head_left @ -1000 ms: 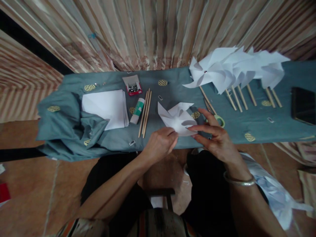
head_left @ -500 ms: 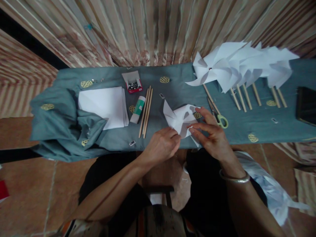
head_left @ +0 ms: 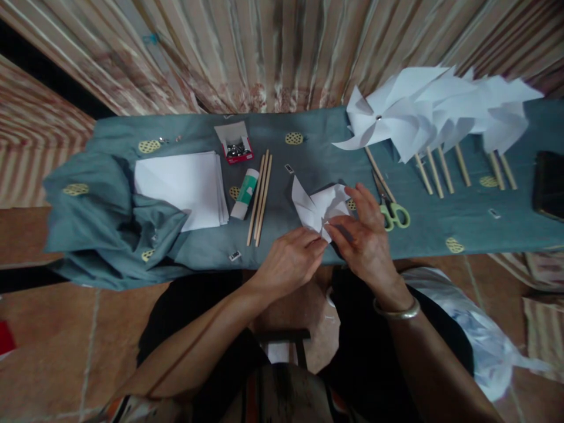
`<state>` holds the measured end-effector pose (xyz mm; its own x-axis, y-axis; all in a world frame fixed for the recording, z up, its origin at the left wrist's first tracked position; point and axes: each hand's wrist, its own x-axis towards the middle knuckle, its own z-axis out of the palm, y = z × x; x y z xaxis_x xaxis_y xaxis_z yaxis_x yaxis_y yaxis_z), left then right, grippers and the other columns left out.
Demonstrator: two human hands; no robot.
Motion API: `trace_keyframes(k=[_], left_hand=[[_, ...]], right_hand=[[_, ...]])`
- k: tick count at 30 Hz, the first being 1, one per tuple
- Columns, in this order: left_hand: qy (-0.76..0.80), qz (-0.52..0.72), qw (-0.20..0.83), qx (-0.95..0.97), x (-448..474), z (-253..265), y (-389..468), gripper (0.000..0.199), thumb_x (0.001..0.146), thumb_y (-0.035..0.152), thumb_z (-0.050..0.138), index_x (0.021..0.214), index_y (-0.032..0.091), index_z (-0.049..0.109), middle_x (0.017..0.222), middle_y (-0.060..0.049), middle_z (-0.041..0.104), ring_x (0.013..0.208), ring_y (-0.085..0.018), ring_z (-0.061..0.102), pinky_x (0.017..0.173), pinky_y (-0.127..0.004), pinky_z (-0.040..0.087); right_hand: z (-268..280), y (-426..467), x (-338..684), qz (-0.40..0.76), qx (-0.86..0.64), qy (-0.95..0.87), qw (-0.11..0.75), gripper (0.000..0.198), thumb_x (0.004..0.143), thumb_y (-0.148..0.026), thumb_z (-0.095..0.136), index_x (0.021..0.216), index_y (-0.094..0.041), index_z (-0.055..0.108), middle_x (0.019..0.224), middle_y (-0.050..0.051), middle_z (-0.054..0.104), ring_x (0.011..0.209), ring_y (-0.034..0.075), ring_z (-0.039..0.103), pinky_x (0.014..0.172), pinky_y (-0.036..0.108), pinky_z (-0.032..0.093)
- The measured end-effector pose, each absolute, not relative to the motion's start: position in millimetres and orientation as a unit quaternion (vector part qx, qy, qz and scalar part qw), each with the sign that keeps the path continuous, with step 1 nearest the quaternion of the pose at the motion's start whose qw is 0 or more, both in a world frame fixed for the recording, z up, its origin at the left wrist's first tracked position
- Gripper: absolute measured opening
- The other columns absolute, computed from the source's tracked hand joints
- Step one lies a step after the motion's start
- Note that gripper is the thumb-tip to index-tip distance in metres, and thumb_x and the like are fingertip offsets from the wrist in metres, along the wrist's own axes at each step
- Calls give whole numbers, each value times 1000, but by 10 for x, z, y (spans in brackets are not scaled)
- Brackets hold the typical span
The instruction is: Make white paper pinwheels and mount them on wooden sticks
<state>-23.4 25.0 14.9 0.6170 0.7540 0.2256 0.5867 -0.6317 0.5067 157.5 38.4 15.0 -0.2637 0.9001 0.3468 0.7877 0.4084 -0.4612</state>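
Near the table's front edge lies a white paper pinwheel [head_left: 325,202] with its blades partly curled, no stick on it. My left hand [head_left: 288,258] is closed, its fingers pinching the pinwheel's near-left side. With thumb and index finger my right hand [head_left: 363,241] grips a paper tip close to the pinwheel's centre; its other fingers rest along the right blade. The fingers hide part of the paper's lower edge. Just right of my right hand are green-handled scissors [head_left: 396,215]. Left of the pinwheel lie several wooden sticks [head_left: 262,197] and a glue stick [head_left: 245,194].
A stack of white paper [head_left: 185,188] lies at the left beside bunched cloth [head_left: 101,205]. Behind the glue stick stands an open box of metal pins [head_left: 237,150]. Several finished pinwheels [head_left: 409,111] on sticks overlap at the back right. A dark device [head_left: 549,185] sits far right.
My right hand has moved left, bringing a paper tip in toward the pinwheel's centre. My left hand stays at the near-left side. The view has shifted slightly.
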Motion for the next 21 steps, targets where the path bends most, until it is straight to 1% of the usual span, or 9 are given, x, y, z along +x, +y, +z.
trace_keyframes(k=[5, 11, 17, 21], left_hand=[[399, 223, 223, 861, -222, 149, 269, 16, 91, 16, 52, 99, 15, 65, 99, -7, 69, 95, -20, 64, 85, -35, 55], [399, 232, 230, 857, -213, 145, 278, 14, 90, 15, 54, 97, 13, 66, 97, -7, 70, 92, -20, 63, 85, -34, 55], [401, 236, 227, 856, -209, 128, 267, 17, 92, 16, 50, 97, 14, 66, 99, -7, 69, 94, -19, 64, 87, -34, 55], [402, 249, 226, 852, -214, 115, 260, 16, 92, 16, 51, 97, 13, 66, 99, -8, 70, 94, -19, 64, 86, -33, 55]], right_hand=[[147, 381, 1545, 83, -540, -792, 273, 24, 92, -27, 53, 114, -27, 65, 153, 4, 40, 144, 32, 30, 114, 57, 33], [132, 391, 1546, 75, -540, -791, 276, 19, 93, -28, 53, 106, -24, 66, 150, 7, 44, 142, 32, 33, 112, 55, 36], [140, 391, 1540, 79, -539, -788, 286, 18, 93, -31, 54, 103, -25, 67, 147, 6, 48, 141, 31, 35, 112, 55, 38], [159, 390, 1524, 89, -539, -784, 294, 16, 92, -31, 55, 100, -23, 67, 145, 8, 49, 141, 31, 36, 112, 54, 38]])
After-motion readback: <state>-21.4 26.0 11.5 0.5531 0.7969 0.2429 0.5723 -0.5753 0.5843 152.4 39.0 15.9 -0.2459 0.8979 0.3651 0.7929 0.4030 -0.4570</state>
